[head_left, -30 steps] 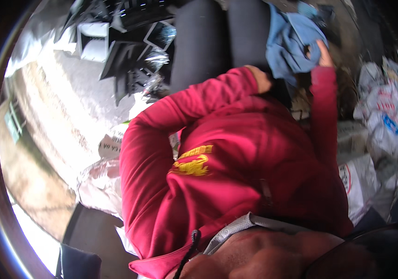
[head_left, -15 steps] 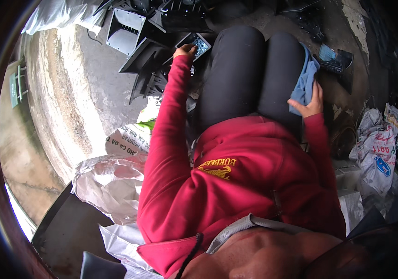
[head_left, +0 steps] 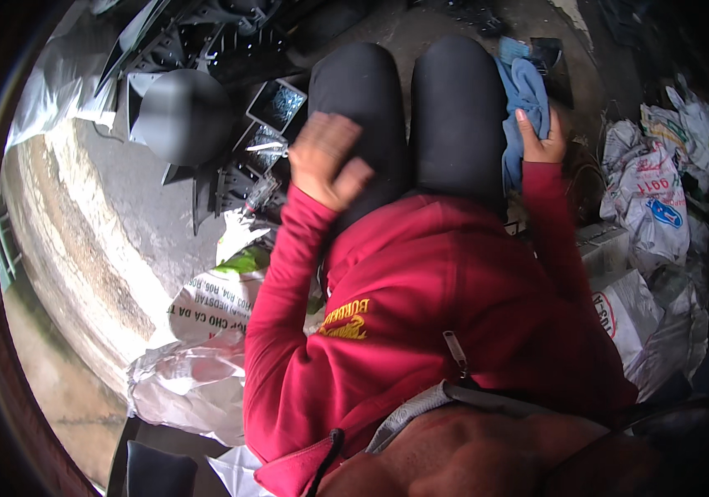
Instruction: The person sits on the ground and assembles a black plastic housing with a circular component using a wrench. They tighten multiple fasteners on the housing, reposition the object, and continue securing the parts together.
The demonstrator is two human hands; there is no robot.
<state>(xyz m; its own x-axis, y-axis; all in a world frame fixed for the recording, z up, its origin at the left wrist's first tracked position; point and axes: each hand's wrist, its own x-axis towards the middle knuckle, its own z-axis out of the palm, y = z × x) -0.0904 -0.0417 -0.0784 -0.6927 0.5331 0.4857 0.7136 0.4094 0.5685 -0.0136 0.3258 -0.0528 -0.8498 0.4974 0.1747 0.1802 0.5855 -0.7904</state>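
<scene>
My left hand is raised beside my left thigh, its thumb and fingers apart and smeared by motion. Nothing shows in it. Just beyond it stands a small dark rectangular tray holding many small bluish, shiny pieces, too small to name. At the outer side of my right thigh, my right hand is closed on a crumpled blue cloth. The cloth hangs along the thigh, and its lower part lies between hand and leg.
Black moulded plastic parts are piled at the far left, with a blurred grey round shape among them. A printed white sack lies by my left arm. More printed plastic bags and a carton are at my right.
My left hand has left the tray of small pieces and come back toward my lap, its fingers spreading. My right hand still holds the blue cloth. The view has shifted.
</scene>
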